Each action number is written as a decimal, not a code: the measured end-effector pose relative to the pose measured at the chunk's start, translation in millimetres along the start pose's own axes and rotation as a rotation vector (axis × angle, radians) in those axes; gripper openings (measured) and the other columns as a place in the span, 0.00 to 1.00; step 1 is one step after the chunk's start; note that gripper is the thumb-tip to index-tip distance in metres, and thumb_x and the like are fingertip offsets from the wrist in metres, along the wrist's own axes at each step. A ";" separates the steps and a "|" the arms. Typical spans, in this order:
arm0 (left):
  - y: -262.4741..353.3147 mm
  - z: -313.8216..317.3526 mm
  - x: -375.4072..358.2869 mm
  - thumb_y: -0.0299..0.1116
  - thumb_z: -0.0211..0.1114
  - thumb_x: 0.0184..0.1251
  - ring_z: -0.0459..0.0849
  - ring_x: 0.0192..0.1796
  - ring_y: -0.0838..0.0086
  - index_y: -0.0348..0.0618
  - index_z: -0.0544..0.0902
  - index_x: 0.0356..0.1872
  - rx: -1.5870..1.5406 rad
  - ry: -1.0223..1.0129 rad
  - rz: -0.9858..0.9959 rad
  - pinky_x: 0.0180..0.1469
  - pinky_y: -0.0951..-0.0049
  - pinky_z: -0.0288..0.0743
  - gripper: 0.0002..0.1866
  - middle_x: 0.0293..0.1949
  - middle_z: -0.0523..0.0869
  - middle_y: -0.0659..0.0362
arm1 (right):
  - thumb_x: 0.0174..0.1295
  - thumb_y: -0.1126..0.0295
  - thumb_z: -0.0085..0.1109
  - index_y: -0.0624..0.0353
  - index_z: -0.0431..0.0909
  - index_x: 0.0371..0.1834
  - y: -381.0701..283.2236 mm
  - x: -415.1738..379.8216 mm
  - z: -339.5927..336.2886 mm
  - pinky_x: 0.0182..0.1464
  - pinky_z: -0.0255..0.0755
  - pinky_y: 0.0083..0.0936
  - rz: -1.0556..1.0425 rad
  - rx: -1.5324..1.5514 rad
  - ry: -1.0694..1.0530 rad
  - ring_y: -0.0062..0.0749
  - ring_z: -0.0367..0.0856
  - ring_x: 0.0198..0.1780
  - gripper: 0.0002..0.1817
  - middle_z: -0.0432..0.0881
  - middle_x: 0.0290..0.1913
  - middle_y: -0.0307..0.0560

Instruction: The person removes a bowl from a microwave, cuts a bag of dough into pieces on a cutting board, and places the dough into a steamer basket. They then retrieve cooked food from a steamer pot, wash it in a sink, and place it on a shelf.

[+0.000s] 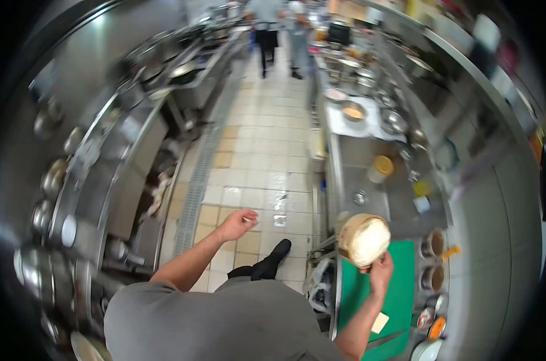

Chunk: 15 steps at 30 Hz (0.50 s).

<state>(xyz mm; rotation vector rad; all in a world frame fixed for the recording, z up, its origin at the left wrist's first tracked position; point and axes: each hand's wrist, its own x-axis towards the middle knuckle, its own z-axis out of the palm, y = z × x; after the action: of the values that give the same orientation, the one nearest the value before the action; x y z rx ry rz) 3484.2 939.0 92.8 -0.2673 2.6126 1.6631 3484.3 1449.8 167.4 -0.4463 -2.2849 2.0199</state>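
Observation:
My right hand (379, 272) grips the near edge of a round, light-brown container that looks like a bamboo steamer (347, 236). A pale, rounded mass (370, 240) fills its top; its kind cannot be made out. The container is above the far end of a green cutting board (399, 283), close to the sink. On the board, near my right forearm, lie a pale yellow block (379, 323) and a knife (384, 340). My left hand (239, 224) is over the tiled floor, fingers loosely bent and apart, with nothing visible in it.
A steel sink (351, 162) with a yellow-lidded jar (380, 169) adjoins the board. Several small containers (432, 278) line the board's right side. Steel shelves with pots (44, 274) stand on the left. Two people (265, 27) are farther down the tiled aisle (267, 144).

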 end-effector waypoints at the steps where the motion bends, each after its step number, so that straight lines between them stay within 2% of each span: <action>1: 8.8 -20.1 -43.3 0.32 0.70 0.73 0.88 0.49 0.70 0.37 0.84 0.59 0.037 -0.096 0.021 0.53 0.68 0.83 0.18 0.50 0.90 0.52 | 0.75 0.76 0.51 0.66 0.78 0.54 4.5 -4.1 32.1 0.20 0.75 0.22 0.023 -0.031 -0.093 0.26 0.83 0.21 0.10 0.88 0.33 0.47; 2: 15.9 -39.3 -85.3 0.33 0.70 0.73 0.88 0.50 0.68 0.38 0.84 0.60 0.063 -0.169 0.031 0.54 0.66 0.83 0.18 0.52 0.90 0.51 | 0.75 0.75 0.51 0.66 0.78 0.53 7.3 -6.1 64.2 0.21 0.76 0.23 0.038 -0.074 -0.209 0.26 0.82 0.21 0.10 0.87 0.32 0.47; 4: 19.1 -86.4 -145.8 0.37 0.70 0.73 0.89 0.53 0.62 0.39 0.83 0.62 0.214 -0.156 0.062 0.57 0.61 0.83 0.21 0.56 0.88 0.49 | 0.76 0.74 0.51 0.67 0.78 0.54 13.2 -16.3 123.3 0.20 0.74 0.23 0.058 -0.104 -0.393 0.26 0.82 0.21 0.11 0.87 0.32 0.47; 6: 15.1 -130.1 -205.2 0.39 0.70 0.73 0.89 0.56 0.58 0.40 0.82 0.64 0.238 0.009 0.061 0.60 0.58 0.82 0.23 0.60 0.87 0.49 | 0.76 0.72 0.50 0.67 0.78 0.54 36.1 -35.1 157.7 0.19 0.73 0.24 0.130 -0.137 -0.534 0.26 0.81 0.21 0.12 0.87 0.32 0.48; 8: 0.5 -185.0 -263.4 0.41 0.70 0.73 0.88 0.57 0.58 0.42 0.82 0.64 0.279 0.168 -0.054 0.61 0.58 0.81 0.24 0.60 0.87 0.49 | 0.74 0.73 0.51 0.67 0.79 0.51 60.0 -42.7 189.5 0.18 0.72 0.25 0.106 -0.162 -0.684 0.27 0.81 0.20 0.11 0.86 0.33 0.49; 10: 5.1 -255.5 -333.1 0.40 0.71 0.72 0.88 0.57 0.58 0.44 0.82 0.65 0.437 0.400 -0.038 0.62 0.58 0.81 0.24 0.59 0.87 0.48 | 0.69 0.75 0.51 0.68 0.80 0.46 61.8 -56.4 219.1 0.18 0.73 0.26 0.131 -0.340 -0.746 0.29 0.80 0.19 0.10 0.85 0.32 0.49; 12: 1.5 -328.4 -417.7 0.40 0.72 0.71 0.88 0.56 0.59 0.44 0.83 0.64 0.722 0.677 -0.023 0.62 0.58 0.81 0.23 0.57 0.88 0.48 | 0.67 0.77 0.49 0.68 0.79 0.47 66.1 -73.0 259.0 0.16 0.73 0.25 0.134 -0.330 -0.827 0.28 0.79 0.16 0.11 0.84 0.29 0.49; 14: 21.6 -391.5 -503.1 0.41 0.73 0.70 0.89 0.55 0.62 0.43 0.84 0.62 0.528 0.929 -0.304 0.60 0.60 0.82 0.23 0.55 0.89 0.49 | 0.67 0.78 0.47 0.70 0.78 0.49 59.2 -85.3 307.5 0.16 0.76 0.26 0.094 -0.405 -0.924 0.29 0.80 0.16 0.12 0.85 0.29 0.51; 15: 21.7 -424.6 -546.1 0.40 0.73 0.70 0.89 0.55 0.63 0.42 0.85 0.62 0.557 1.029 -0.322 0.59 0.62 0.82 0.22 0.54 0.90 0.50 | 0.67 0.78 0.47 0.70 0.78 0.49 52.1 -94.2 337.6 0.16 0.76 0.26 0.075 -0.419 -0.962 0.29 0.80 0.16 0.12 0.85 0.29 0.51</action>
<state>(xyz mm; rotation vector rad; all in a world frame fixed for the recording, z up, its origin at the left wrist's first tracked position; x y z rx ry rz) 4045.7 634.2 359.1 -1.7608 3.2148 0.6824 3504.6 1106.2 82.8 0.5993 -3.2653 2.0336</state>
